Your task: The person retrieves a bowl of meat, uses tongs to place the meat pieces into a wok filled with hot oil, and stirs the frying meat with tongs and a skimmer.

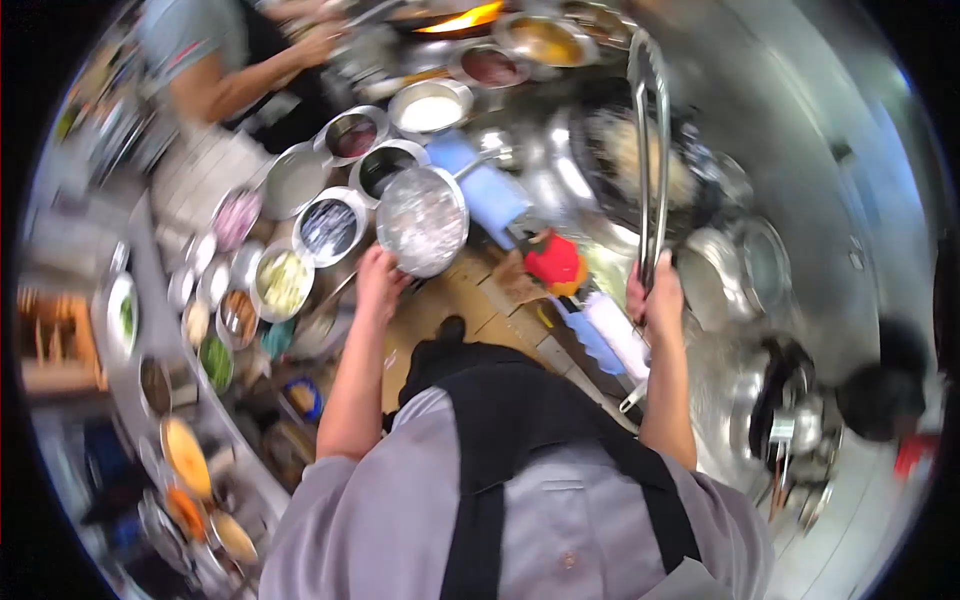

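Observation:
Closed on the near rim of a round metal bowl [422, 222], my left hand [380, 285] holds it over the floor, beside several ingredient bowls. The bowl's contents are blurred, pale and greyish. My right hand [660, 298] is wrapped round the lower end of long metal tongs [652, 150], which point away from me. Beyond them, a dark wok [610, 150] on the range holds something pale yellow, partly hidden behind the tongs.
At the upper left a co-worker [225, 75] stands near a pan with flames [465, 18]. A bowl of yellow-green pieces [284, 283] is on the left counter. Blue cloths [480, 185] and a red cloth [553, 258] lie along the range edge. Another wok [765, 400] is at right.

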Demonstrator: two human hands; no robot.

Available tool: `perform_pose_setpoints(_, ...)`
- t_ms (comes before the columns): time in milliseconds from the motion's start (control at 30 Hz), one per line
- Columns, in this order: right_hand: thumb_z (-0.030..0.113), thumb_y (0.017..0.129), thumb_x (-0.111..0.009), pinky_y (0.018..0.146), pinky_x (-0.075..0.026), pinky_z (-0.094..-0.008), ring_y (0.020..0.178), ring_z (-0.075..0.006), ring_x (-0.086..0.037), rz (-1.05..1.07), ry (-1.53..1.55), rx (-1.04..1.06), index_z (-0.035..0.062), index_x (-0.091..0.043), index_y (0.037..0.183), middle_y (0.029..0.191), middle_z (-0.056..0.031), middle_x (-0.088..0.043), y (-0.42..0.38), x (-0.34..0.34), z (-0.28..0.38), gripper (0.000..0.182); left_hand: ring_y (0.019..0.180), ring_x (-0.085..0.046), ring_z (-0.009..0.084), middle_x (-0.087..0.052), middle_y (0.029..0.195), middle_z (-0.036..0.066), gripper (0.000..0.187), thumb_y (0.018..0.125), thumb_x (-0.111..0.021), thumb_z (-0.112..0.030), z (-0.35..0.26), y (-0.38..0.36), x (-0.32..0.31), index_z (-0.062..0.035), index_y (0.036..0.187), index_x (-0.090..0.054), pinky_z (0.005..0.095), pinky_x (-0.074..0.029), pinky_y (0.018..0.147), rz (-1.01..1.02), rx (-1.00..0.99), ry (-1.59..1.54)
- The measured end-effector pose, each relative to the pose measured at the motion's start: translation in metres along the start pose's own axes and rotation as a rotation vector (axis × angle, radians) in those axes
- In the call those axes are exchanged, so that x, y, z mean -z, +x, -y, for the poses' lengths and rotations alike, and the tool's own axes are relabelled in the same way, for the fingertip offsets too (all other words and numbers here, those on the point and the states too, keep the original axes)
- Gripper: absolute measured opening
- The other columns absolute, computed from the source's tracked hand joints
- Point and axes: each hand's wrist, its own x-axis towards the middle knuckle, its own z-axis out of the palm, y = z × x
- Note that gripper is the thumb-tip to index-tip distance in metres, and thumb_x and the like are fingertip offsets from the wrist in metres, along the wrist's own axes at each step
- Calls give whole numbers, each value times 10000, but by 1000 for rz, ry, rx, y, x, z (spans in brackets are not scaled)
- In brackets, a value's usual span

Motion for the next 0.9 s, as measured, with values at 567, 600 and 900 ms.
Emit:
perform_pose_setpoints(567, 546, 899, -315, 343, -230, -194, 374, -56, -309, 972, -539, -53, 86, -482, 794, 511, 27, -387, -16, -81, -101, 500, 711, -517, 183, -519, 832, 33, 164, 734, -528, -155, 172, -320, 143, -113, 880, -469, 321, -413, 617, -886, -460, -1014)
perform_pose_setpoints(600, 543, 901, -314, 343, -227, -194, 376, -53, -312, 1012, -500, -40, 83, -487, 804, 513, 23, -392, -20, -87, -99, 500, 675, -518, 183, -528, 791, 45, 162, 743, -534, -171, 189, -337, 152, -86, 868, -479, 308, -412, 595, -954, -560, -1106)
perform_pose_setpoints(900, 478, 933, -286, 387, -291, -206, 426, -71, -371, 1276, -582, 46, 58, -479, 780, 534, 17, -408, -57, -103, -107, 487, 742, -604, 202, -591, 1014, 118, 342, 875, -482, -331, 146, -423, 140, -32, 1040, -462, 313, -478, 641, -1489, -971, -1086)
